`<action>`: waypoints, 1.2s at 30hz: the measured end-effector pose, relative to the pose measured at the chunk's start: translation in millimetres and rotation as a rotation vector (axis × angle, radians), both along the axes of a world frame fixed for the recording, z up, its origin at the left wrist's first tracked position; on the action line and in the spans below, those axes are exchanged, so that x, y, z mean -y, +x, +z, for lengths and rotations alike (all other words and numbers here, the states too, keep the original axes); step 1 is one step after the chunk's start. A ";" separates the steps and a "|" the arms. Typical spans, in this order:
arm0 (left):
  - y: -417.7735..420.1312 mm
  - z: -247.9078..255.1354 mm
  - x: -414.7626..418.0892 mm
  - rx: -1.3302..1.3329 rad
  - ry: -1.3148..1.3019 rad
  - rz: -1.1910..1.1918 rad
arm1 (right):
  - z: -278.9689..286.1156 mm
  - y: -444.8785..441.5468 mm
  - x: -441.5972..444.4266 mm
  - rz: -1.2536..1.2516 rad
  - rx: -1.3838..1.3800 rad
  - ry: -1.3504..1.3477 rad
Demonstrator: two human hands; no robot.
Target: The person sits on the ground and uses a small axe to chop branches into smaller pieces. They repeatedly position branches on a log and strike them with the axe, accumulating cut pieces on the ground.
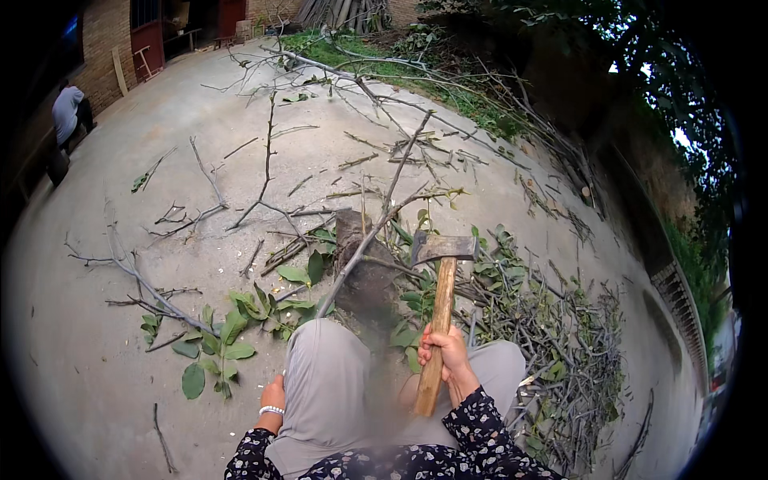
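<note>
My right hand [443, 353] grips the wooden handle of a hatchet [444, 288], its steel head raised beyond my right knee. Beside my left knee is my left hand [273, 396], a white bead bracelet at its wrist. The knee hides its fingers, so I cannot tell what they hold. A forked branch [360, 249] slants across a dark wooden chopping block [369, 282] between my knees. The branch's near end disappears behind my left knee. Leafy twigs [222, 342] lie on the concrete to the left of that knee.
A heap of cut twigs and leaves [564, 354] lies at my right. Long bare branches [360, 84] stretch over the concrete ahead, with shorter sticks [198, 216] scattered leftward. A person [69, 114] sits by the brick wall [108, 48] at far left.
</note>
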State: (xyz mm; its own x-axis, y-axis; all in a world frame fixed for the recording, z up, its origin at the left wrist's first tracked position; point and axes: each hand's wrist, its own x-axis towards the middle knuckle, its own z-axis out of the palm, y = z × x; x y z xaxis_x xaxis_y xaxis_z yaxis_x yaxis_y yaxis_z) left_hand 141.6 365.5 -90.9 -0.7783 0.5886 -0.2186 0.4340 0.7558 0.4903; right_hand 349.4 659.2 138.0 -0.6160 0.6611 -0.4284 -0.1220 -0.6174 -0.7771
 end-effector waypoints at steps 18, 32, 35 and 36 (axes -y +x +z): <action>-0.8 -17.1 3.6 0.023 -0.035 -0.027 | -83.9 -54.2 21.6 0.139 0.497 0.453; -19.4 14.5 36.5 -0.091 0.402 -0.047 | -110.1 -19.9 14.6 0.098 0.264 -0.035; -39.3 40.8 36.8 0.218 0.494 0.026 | -103.6 -18.3 16.9 0.078 0.276 0.007; -49.6 42.1 36.8 0.452 0.494 0.128 | -102.4 -21.7 19.3 0.073 0.225 0.006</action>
State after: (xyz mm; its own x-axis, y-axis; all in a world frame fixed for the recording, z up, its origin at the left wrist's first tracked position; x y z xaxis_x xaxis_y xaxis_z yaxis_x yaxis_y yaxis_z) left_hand 92.0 328.7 -48.7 -0.7438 0.6123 -0.2680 0.0269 0.4282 0.9033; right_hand 327.7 639.8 35.7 -0.5518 0.6213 -0.5563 0.0996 -0.6132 -0.7836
